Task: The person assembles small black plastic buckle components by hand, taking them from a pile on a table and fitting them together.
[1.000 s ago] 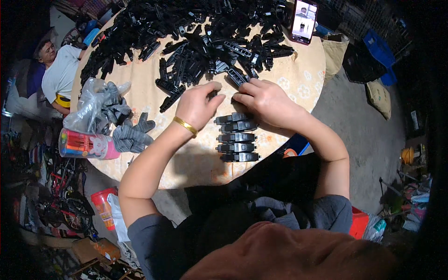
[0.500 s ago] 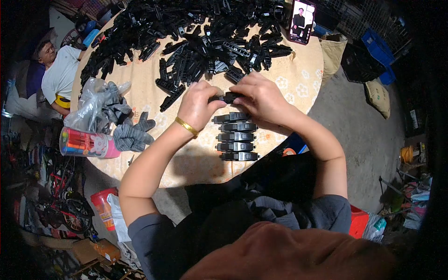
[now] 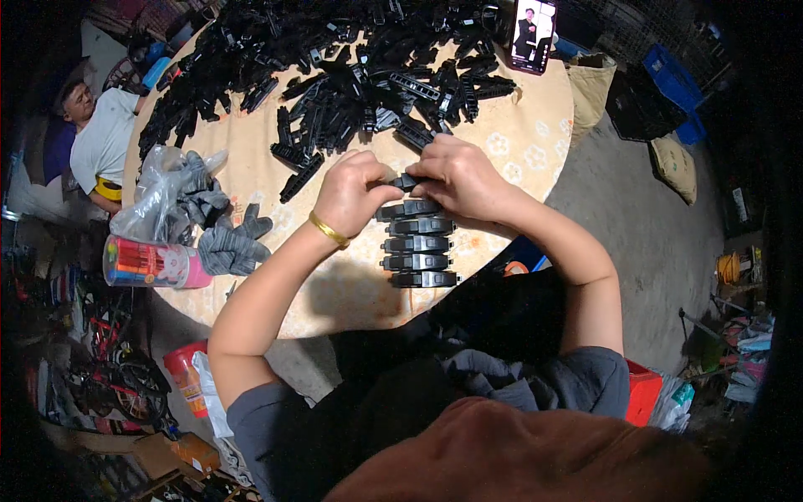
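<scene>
Between my two hands is a small black plastic part, pinched at both ends and partly hidden by the fingers. My left hand, with a gold bracelet at its wrist, grips the left end. The right end is between the thumb and fingers of my right hand. Just below, on the near side, several similar black plastic parts lie side by side in a column. Beyond my hands spreads a big heap of loose black plastic pieces, some with ladder-like slots.
The round table's cloth is cream with flowers. At left are a clear plastic bag, grey gloves and a tub of coloured pens. A phone stands at the far right. Another person sits at the far left.
Both hands stay at the head of the column, still pinching the black part, with only slight finger shifts. The whole view has shifted slightly.
</scene>
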Available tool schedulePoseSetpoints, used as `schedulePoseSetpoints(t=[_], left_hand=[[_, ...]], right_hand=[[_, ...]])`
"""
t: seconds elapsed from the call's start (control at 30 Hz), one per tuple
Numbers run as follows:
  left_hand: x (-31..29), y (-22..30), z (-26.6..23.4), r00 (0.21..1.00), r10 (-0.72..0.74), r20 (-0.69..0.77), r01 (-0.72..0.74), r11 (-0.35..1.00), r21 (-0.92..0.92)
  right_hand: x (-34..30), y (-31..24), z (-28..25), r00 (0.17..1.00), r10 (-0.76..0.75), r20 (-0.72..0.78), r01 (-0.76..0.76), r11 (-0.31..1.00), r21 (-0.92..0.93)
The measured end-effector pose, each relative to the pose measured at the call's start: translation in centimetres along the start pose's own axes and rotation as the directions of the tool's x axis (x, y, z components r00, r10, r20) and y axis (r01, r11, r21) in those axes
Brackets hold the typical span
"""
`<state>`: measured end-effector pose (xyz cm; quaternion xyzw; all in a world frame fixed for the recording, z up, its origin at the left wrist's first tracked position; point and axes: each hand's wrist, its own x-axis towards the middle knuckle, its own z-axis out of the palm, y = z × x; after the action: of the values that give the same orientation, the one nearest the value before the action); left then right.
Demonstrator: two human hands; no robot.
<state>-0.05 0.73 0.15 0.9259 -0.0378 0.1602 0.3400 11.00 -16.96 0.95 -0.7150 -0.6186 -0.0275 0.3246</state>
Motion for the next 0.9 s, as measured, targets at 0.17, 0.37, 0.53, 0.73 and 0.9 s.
schedulePoseSetpoints(t=[0.17,0.37,0.53,0.73,0.9], left_hand=[[0.1,0.2,-0.9,0.979,0.094,0.181,-0.087,0.995,-0.043],[0.6,1.0,-0.1,0.999,0.03,0.046,-0.023,0.988,-0.15],[1.0,-0.4,0.0,0.958,0.265,-0.107,-0.238,0.948,0.213],[0.7,0.0,-0.1,0.972,0.229,-0.045,-0.223,0.969,0.108],[0.7,0.3,0.4,0.996,0.078,-0.036,-0.081,0.993,-0.083]], right_hand=[[-0.4,0.7,-0.6,1.0,0.017,0.025,-0.022,0.98,0.197],[-0.4,1.0,-0.9,0.981,0.182,-0.059,-0.188,0.975,-0.12],[0.7,0.7,-0.8,0.998,0.058,0.02,-0.059,0.996,0.063],[2.2,8.8,-4.3,0.911,0.275,-0.309,-0.333,0.931,-0.153],[3.9,14.5,-6.2,0.948,0.222,-0.227,-0.29,0.896,-0.335]])
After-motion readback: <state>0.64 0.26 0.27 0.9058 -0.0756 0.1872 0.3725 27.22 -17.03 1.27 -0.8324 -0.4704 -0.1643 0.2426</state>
